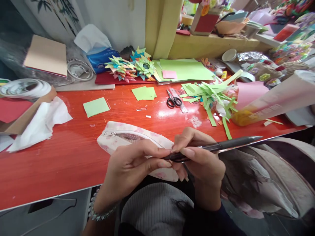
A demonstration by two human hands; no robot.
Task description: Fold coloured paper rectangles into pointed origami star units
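A dark pen [221, 144] is held level between both hands above the front edge of the red table. The thumb and fingers of my left hand [135, 164] pinch its left end. My right hand [204, 160] grips the pen's middle, and its tapered end points right. Behind and beneath the hands lies a white pencil case [118, 131] with pale pink prints, its zipper partly undone. What is inside shows only a little. Beyond it, scissors [174, 100] with black handles rest beside a clear ruler [181, 104].
Green paper squares [96, 107] lie on the red table [61, 154]. Right of them is a pile of green strips [209, 95] and a tilted plastic cup [273, 101]. Folded paper stars [121, 68] stand at the back. A bag [265, 173] hangs or stands at the right.
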